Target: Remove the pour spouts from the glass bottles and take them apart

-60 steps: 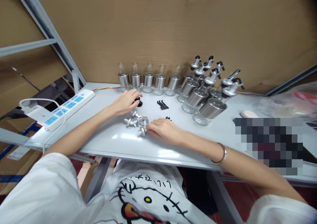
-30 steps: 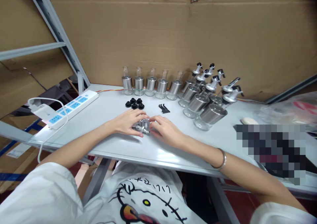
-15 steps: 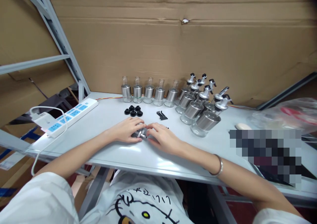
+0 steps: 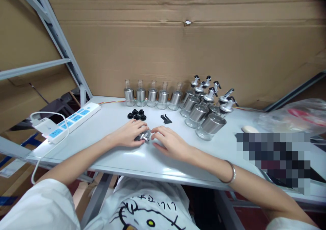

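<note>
Both hands at the small silver parts on the bench

Your left hand (image 4: 131, 134) is cupped low over the small silver parts (image 4: 145, 136), palm down, covering some of them while others show past your fingertips. Its fingers lie slightly spread from one another; the parts are so covered that you cannot tell whether the thumb and fingers are clamped on one or only resting against it. Your right hand (image 4: 171, 141) is just beside the same parts, its thumb and fingers apart, with the gap facing your left hand. A bracelet (image 4: 233, 171) circles your right wrist.

The silver parts lie on the bench (image 4: 114, 160), between your two hands and near its front edge. Just beyond your left hand, five black caps (image 4: 137, 117) sit bunched together. To the right of those, a few thin black pieces (image 4: 166, 121) lie side by side.

Farther back, five glass bottles (image 4: 152, 96) with metal sleeves and bare necks stand in a row before the cardboard (image 4: 127, 50). At their right is a group of similar bottles with pouring tops (image 4: 213, 123), upright and close together. Toward the bench's left end lies a white power strip (image 4: 72, 121) with blue sockets; toward the right end, a clear plastic bag (image 4: 292, 116).
</note>
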`<state>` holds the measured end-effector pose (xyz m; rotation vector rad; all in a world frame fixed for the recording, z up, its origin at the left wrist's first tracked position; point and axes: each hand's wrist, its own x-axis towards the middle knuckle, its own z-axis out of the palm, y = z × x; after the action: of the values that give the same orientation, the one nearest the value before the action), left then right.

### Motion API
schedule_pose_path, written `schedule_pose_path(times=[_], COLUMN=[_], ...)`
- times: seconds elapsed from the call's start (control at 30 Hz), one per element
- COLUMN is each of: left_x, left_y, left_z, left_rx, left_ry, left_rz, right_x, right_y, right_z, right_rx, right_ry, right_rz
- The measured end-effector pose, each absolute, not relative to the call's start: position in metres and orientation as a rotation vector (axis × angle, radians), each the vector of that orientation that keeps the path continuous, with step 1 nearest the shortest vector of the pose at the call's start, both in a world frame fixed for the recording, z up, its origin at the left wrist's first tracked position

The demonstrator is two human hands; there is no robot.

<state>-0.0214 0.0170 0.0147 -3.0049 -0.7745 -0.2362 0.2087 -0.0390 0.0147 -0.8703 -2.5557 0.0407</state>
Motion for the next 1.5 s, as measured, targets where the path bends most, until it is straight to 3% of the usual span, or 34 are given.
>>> schedule_pose_path(times=[0.33,0.67,0.83,1.07,1.3,1.5], left_x=[-0.02,-0.02,-0.02,-0.019,-0.02,-0.008], left_y=[0.015,0.012,0.01,0.011,0.012,-0.001], left_z=[0.017,0.019,0.018,0.015,0.018,0.022], left_rx=[-3.006,-3.087,-3.12,-3.119,-3.072,-2.971], left_ry=[-0.767,-0.737,-0.73,-0.711,-0.691,-0.388], left_rz=[-0.3,-0.313,-0.292,-0.338,-0.34,-0.578], right_x=[0.209,0.242,0.257,0.254,0.261,0.317], right_y=[-0.018,0.113,0.143,0.11,0.02,-0.019], right_z=[0.041,0.096,0.102,0.097,0.11,0.073], right_rx=[-0.962,-1.301,-1.511,-1.478,-1.204,-1.163], right_ry=[-2.213,-1.239,-1.14,-1.295,-1.425,-1.211], right_rz=[-0.024,-0.243,-0.24,-0.459,-0.657,-0.579])
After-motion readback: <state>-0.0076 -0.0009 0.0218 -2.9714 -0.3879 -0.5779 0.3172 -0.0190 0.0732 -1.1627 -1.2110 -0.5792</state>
